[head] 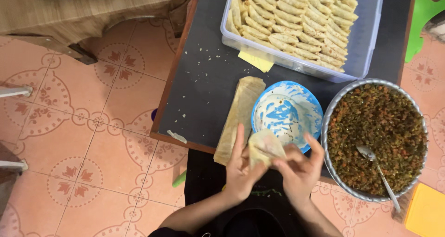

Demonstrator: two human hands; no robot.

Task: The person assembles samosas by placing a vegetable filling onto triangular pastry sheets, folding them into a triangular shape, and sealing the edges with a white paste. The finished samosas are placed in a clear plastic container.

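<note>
Left hand [242, 170] and right hand [299, 170] both pinch a half-folded wrapper [265, 149] (folding step; sealing paste in the blue bowl [287, 112] at twelve o'clock).

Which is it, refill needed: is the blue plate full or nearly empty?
Nearly empty: the blue plate shows only thin white smears, blue showing through.

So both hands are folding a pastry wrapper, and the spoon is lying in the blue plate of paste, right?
Not quite. The head view shows the spoon lying in the metal bowl of chopped filling, not in the blue plate. The rest holds: the left hand and right hand are folding a pastry wrapper.
</note>
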